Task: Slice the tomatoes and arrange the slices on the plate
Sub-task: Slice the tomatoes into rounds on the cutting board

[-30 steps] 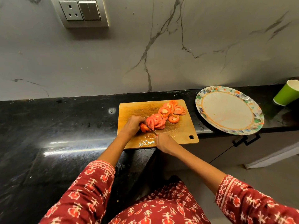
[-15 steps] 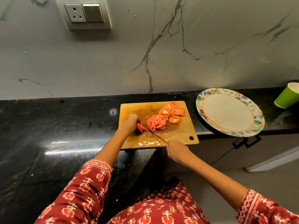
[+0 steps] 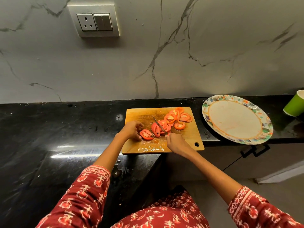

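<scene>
Two hands work over a wooden cutting board (image 3: 189, 137), both arms in red patterned sleeves (image 3: 85, 195) at the near edge of the view. Right hand (image 3: 176, 143) is curled tight round a knife handle, which the fist hides; the knife (image 3: 159, 125) blade angles up and left across the cut tomato. Left hand (image 3: 132, 130) is loosely curled, fingertips touching the tomato end piece (image 3: 146, 134), which lies cut face up showing seed pockets, just left of the blade. Wet juice and seeds pool on the board's near edge.

Tomato slices (image 3: 176, 118): roughly eight to ten, an exact count not possible as they overlap. Red rings with pale seed chambers, fanned in a loose row from the blade toward the board's far right corner. All on the board. One hanging hole in the board's near right corner.

One paper plate (image 3: 212, 102), floral rim, white centre with a faint orange ring, sits right of the board on the black stone counter (image 3: 57, 129), partly overhanging its front edge. One green cup (image 3: 294, 104) at far right, cut off by the frame.

One socket and switch panel (image 3: 94, 21) on the grey marble wall (image 3: 213, 46) behind.
</scene>
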A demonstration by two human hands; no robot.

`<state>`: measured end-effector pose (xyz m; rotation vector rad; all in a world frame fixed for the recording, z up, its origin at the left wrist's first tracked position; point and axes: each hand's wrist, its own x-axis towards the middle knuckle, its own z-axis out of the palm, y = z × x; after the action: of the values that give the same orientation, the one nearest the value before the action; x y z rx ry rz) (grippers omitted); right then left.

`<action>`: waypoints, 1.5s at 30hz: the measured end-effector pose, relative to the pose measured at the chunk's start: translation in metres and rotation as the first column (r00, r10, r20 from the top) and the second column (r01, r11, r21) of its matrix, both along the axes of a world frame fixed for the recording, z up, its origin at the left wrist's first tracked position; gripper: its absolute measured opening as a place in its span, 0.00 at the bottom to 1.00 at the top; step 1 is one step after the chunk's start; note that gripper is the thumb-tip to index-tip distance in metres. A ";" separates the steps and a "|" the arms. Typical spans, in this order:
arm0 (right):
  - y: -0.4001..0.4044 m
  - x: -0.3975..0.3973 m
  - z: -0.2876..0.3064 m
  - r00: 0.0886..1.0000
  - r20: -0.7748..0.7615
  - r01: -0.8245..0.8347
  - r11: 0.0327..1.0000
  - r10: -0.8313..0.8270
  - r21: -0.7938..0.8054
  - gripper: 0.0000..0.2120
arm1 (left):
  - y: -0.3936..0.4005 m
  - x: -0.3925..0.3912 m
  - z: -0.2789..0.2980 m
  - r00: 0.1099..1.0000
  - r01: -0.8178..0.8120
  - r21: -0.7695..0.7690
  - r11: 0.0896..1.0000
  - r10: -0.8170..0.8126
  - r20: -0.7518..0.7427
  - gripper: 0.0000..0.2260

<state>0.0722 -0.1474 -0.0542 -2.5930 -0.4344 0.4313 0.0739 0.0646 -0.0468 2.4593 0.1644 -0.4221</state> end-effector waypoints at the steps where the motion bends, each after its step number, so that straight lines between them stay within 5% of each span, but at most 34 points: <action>1: 0.000 0.000 0.000 1.000 -0.001 -0.002 1.000 0.002 -0.002 0.17 | -0.001 -0.001 -0.002 0.999 0.038 0.010 0.999 -0.038 0.037 0.24; 7: -0.001 -0.004 -0.002 1.000 0.009 0.011 1.000 -0.011 0.015 0.17 | 0.002 -0.003 -0.015 0.997 -0.024 0.094 0.995 0.017 0.071 0.17; 13: 0.002 -0.007 -0.004 1.000 -0.002 0.002 0.999 -0.002 0.041 0.17 | -0.001 -0.006 -0.012 0.993 0.024 0.046 0.999 -0.029 0.115 0.28; 20: 0.009 -0.015 -0.012 0.998 -0.055 0.003 0.998 0.000 0.059 0.16 | -0.005 -0.007 -0.012 0.987 -0.037 0.028 0.999 0.032 0.157 0.13; 26: 0.007 -0.019 -0.007 0.999 -0.043 0.030 0.993 -0.025 0.117 0.14 | -0.002 -0.016 -0.007 0.965 -0.182 -0.077 0.980 0.193 0.179 0.17; 30: 0.009 -0.019 -0.010 0.999 -0.044 0.026 0.992 -0.021 0.125 0.15 | -0.003 -0.020 -0.007 0.980 -0.112 -0.086 0.990 0.125 0.157 0.13; 34: 0.009 -0.020 -0.014 0.998 -0.066 0.020 0.993 -0.012 0.115 0.14 | 0.001 -0.021 -0.009 0.984 -0.099 -0.012 0.995 0.100 0.147 0.22; 39: 0.010 -0.022 -0.016 0.989 -0.146 0.029 0.988 -0.007 0.152 0.14 | -0.005 -0.013 -0.007 0.992 0.021 0.073 0.997 -0.030 0.122 0.36; 45: 0.010 -0.036 -0.015 0.879 -0.470 0.251 0.915 -0.079 0.315 0.12 | -0.015 -0.001 -0.015 0.984 0.120 0.202 0.972 -0.144 0.109 0.31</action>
<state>0.0365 -0.1373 -0.0696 -2.0585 -0.1081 0.7837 0.0732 0.0500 -0.0614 2.6907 -0.0109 -0.3226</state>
